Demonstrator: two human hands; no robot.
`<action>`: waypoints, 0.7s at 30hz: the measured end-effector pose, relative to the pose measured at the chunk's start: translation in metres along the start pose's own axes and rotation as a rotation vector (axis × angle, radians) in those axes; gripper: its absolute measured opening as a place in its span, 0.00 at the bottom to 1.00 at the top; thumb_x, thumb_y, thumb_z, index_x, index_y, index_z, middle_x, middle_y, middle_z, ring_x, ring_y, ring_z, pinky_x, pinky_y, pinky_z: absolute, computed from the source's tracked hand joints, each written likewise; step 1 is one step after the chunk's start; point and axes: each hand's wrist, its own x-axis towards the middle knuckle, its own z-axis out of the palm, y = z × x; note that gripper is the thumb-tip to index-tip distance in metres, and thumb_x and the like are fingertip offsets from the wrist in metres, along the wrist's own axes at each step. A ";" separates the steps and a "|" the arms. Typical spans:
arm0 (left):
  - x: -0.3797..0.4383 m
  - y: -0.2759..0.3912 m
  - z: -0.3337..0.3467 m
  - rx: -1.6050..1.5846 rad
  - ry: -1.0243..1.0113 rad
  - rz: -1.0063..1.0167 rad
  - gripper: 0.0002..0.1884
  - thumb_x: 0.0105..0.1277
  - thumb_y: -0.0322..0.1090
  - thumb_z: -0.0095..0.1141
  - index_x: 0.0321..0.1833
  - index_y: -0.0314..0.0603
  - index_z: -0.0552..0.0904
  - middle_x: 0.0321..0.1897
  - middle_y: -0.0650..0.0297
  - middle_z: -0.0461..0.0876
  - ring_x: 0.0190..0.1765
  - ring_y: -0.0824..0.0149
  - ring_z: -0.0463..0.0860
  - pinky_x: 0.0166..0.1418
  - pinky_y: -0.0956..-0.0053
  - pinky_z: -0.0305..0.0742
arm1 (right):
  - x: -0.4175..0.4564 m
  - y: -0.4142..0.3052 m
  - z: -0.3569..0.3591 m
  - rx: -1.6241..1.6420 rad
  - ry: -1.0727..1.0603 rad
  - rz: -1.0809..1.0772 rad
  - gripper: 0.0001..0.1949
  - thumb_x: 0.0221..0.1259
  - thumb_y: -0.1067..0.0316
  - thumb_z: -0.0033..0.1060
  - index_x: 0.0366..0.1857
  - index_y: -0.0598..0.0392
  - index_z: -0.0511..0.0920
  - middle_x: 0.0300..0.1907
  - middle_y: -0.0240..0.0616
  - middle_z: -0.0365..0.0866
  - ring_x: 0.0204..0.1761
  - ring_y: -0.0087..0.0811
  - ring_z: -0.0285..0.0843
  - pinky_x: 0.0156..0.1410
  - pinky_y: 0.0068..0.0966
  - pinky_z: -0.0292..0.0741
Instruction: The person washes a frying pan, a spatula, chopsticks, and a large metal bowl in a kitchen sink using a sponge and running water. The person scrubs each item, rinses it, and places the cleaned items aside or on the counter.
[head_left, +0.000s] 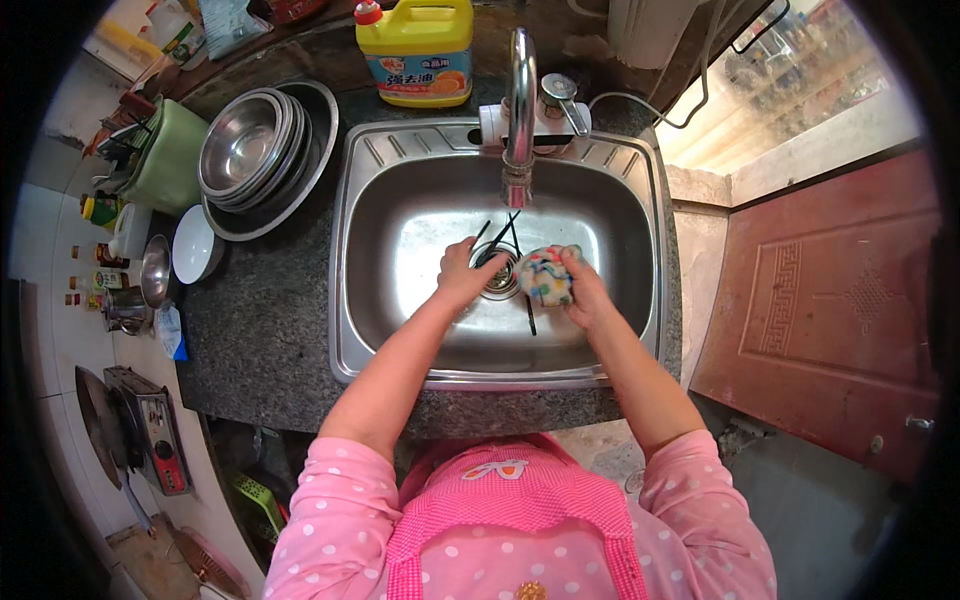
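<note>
Dark chopsticks (532, 315) lie crossed over the drain of a stainless steel sink (390, 300). My left hand (461, 276) is at their left, thumb spread, with dark sticks between thumb and fingers; whether it grips them or only touches them is unclear. A multicoloured, balled-up cloth (546, 277) is held in my right hand (583, 289), just right of the drain. The chrome faucet (520, 120) reaches over the sink above both hands; no stream of water can be made out.
Stacked metal bowls (244, 142) and a white bowl (197, 244) stand on the stone counter (247, 330) at left. Behind the sink is a yellow detergent jug (414, 56). A green utensil container (169, 157) and several bottles line the far left, with a portable stove (154, 435) below.
</note>
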 end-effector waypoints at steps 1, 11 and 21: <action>-0.001 -0.010 -0.004 0.204 -0.016 -0.019 0.40 0.51 0.58 0.66 0.61 0.36 0.71 0.58 0.47 0.70 0.59 0.50 0.72 0.61 0.60 0.69 | -0.004 -0.012 -0.001 -0.102 0.111 -0.055 0.16 0.66 0.57 0.54 0.52 0.53 0.72 0.48 0.40 0.79 0.47 0.39 0.80 0.53 0.38 0.78; 0.008 -0.050 0.024 0.576 -0.340 -0.248 0.15 0.60 0.31 0.52 0.49 0.32 0.77 0.54 0.46 0.75 0.56 0.47 0.77 0.58 0.59 0.75 | 0.050 0.047 -0.010 -1.944 0.172 -0.140 0.18 0.52 0.53 0.58 0.39 0.56 0.82 0.46 0.48 0.81 0.51 0.45 0.78 0.53 0.40 0.75; -0.015 -0.023 0.047 -1.086 -0.469 -0.730 0.12 0.73 0.40 0.35 0.46 0.43 0.71 0.27 0.61 0.74 0.25 0.64 0.74 0.30 0.62 0.75 | 0.032 0.014 0.011 -1.958 0.074 -0.582 0.17 0.57 0.51 0.60 0.39 0.55 0.82 0.42 0.41 0.80 0.53 0.40 0.74 0.48 0.40 0.73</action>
